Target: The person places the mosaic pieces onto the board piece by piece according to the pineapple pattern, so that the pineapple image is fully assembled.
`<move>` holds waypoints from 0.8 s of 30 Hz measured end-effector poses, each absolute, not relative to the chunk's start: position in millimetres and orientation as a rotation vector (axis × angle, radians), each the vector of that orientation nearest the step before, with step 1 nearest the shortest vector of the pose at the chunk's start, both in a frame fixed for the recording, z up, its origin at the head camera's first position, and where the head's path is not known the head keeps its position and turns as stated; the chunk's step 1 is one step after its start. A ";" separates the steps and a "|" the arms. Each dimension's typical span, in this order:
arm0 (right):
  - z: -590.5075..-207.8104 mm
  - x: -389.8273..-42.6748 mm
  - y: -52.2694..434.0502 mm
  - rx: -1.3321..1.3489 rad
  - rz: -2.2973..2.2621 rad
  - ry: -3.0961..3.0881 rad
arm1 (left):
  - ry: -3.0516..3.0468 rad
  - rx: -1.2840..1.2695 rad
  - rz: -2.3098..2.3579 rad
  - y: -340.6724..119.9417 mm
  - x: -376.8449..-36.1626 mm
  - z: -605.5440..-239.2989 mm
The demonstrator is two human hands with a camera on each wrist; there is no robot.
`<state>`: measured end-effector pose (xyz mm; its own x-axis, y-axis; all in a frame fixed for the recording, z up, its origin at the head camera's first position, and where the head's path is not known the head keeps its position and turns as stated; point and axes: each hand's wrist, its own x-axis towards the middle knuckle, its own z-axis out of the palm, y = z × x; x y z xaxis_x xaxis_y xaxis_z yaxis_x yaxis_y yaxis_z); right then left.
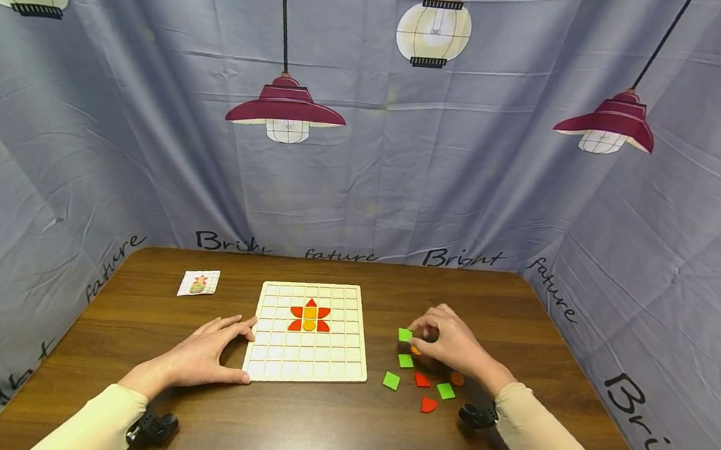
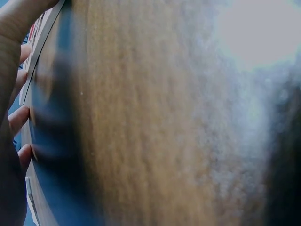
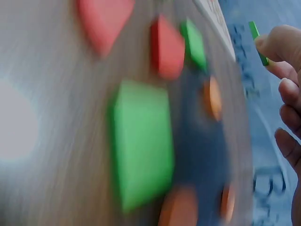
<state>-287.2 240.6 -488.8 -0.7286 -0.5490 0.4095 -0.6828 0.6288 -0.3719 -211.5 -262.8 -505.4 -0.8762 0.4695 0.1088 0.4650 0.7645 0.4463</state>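
Nearest, cream sleeves (image 1: 100,423) reach over the brown tabletop (image 1: 314,431), each wrist wearing a black device (image 1: 477,416). The left hand (image 1: 204,356) rests at the board's left edge, its grip spread wide, thumb near the closest corner and fingertips farther up. To the right lie loose pieces: a rounded red piece (image 1: 428,405), a green square (image 1: 445,391), another green square (image 1: 391,380), a second red piece (image 1: 421,380), an orange piece (image 1: 457,378) and a third green square (image 1: 405,360). Beyond them the right hand (image 1: 453,341) has a narrow grip, pinching a green tile (image 1: 405,335) between thumb and finger; another orange piece (image 1: 416,350) shows just beside it. The gridded board (image 1: 334,366) lies between the hands, bearing four red petal-like pieces around an orange column, with a red triangle (image 1: 311,303) on its far end. Farther left is a pattern card (image 1: 188,283); behind everything hangs a blue-grey curtain (image 1: 337,201) printed with lamps.
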 end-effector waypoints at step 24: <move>-492.1 -288.9 76.1 1.164 0.570 -2.625 | 2.945 0.765 0.728 -261.2 -210.4 -501.3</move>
